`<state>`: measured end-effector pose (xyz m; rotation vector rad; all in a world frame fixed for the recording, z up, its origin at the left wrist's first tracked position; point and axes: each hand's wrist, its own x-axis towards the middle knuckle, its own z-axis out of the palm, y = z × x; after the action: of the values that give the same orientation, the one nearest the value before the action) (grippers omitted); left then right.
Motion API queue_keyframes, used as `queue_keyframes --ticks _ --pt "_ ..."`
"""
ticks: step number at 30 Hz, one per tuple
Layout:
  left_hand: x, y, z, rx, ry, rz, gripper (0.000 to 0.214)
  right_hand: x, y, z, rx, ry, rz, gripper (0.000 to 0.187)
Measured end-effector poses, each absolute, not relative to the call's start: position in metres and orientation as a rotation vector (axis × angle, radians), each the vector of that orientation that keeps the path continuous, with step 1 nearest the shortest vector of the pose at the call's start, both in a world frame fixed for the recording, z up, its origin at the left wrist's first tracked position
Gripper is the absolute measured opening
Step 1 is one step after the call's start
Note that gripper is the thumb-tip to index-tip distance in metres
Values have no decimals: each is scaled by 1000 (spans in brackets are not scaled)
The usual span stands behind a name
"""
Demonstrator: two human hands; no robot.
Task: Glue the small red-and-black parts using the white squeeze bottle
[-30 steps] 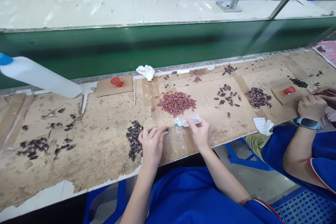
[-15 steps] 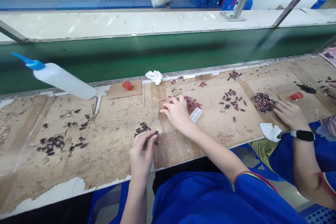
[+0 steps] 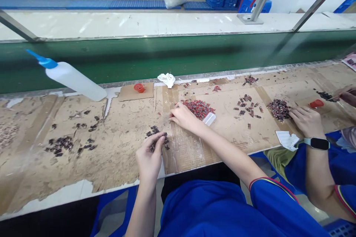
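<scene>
My left hand (image 3: 150, 152) is closed in a pinch, with a small dark piece (image 3: 165, 134) between thumb and fingertip. Below and behind those fingers lies a small heap of black parts (image 3: 152, 130) on the cardboard. My right hand (image 3: 183, 116) is closed at the left edge of a pile of small red-and-dark parts (image 3: 199, 109). Its thumb and fingertips are pressed together; whatever they hold is too small to make out. A clear plastic box (image 3: 209, 119) touches the pile's lower right side.
A white squeeze bottle (image 3: 76, 81) with a blue nozzle leans at the back left. Nearby are a red cup (image 3: 139, 88), a thin stick (image 3: 155, 98) and crumpled tissue (image 3: 166, 80). At right, a co-worker's hand (image 3: 306, 120) touches another pile (image 3: 279, 110). A green strip (image 3: 178, 57) runs behind.
My right hand has drawn its fingers together and moved slightly left off the red-and-dark pile, uncovering more of it. My left hand keeps its pinch. The view has shifted slightly.
</scene>
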<state>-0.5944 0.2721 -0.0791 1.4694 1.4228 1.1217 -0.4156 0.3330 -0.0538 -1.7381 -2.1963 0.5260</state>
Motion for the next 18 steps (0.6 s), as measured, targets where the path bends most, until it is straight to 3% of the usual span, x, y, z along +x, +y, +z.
queue_keyframes --ticks 10,14,18 --pt "-598 267 -82 1468 1444 1153 27 -451 385 -52 -1918 -2185 601 22" --pt "-604 268 -82 1445 1478 1156 27 -466 390 -46 -1919 -2258 610 12" --pt "-606 269 -80 1398 1522 1194 27 -469 374 -37 -1865 -2334 542 23"
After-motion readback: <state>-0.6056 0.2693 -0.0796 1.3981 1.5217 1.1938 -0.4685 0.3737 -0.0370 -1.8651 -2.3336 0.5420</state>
